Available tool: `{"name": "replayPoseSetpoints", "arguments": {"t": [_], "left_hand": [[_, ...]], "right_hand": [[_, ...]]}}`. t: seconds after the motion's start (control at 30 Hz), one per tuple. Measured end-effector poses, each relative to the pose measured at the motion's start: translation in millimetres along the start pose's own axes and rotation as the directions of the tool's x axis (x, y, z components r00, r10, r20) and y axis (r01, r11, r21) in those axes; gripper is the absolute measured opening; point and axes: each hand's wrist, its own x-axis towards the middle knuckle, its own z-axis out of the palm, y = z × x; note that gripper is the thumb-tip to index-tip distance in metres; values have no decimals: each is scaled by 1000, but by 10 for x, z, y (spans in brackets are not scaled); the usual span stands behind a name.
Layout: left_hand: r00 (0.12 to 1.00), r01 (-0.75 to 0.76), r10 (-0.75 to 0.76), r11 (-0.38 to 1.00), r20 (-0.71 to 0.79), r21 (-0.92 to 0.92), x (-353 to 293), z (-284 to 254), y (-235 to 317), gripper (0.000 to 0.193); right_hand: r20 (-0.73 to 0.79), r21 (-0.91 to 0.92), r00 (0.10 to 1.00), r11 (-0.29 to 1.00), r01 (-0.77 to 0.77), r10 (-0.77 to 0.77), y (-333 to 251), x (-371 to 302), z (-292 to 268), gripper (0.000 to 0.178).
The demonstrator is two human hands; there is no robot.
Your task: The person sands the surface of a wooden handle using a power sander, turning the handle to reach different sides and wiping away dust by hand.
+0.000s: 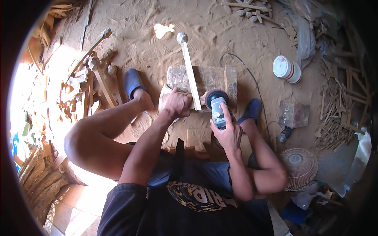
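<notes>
black shirt cloth (234,216) fills the lower edge. the left hand (178,104) curls round a pale wooden piece (164,94) at a rough, blocky log (212,78), beside a straight knob-ended stick (188,67). the right hand (229,135) wraps a rounded grinder (217,107), its round disc (216,94) near the stick's end. trodden sand (134,31) spreads wide past the log's far edge.

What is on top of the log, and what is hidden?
A pale knob-ended stick crosses over the log; the left grip and disc power tool overlap its near side. The surface beneath these is covered.
</notes>
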Motion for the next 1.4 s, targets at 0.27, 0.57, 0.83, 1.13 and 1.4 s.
{"name": "replayPoseSetpoints", "arguments": {"t": [0.27, 0.57, 0.83, 1.13, 1.4], "left_hand": [[1000, -24, 24, 1000, -4, 4, 10, 31, -42, 27], [994, -87, 88, 996, -61, 19, -25, 84, -99, 42], [936, 89, -73, 996, -343, 30, -196, -772, -5, 15], [989, -149, 149, 984, -9, -96, -60, -278, -46, 48], [992, -12, 12, 1000, 126, -2, -16, 91, 41, 39]], "right_hand": [[-71, 59, 997, 997, 41, -36, 99, 450, -83, 88], [-93, 173, 989, 980, -97, 115, 144, 594, -305, 83], [-276, 304, 933, 942, -145, 232, -51, 365, -860, 82], [-129, 564, 957, 813, -143, 258, 151, 398, -933, 78], [249, 575, 930, 730, -368, 272, 476, 400, -469, 83]]}}
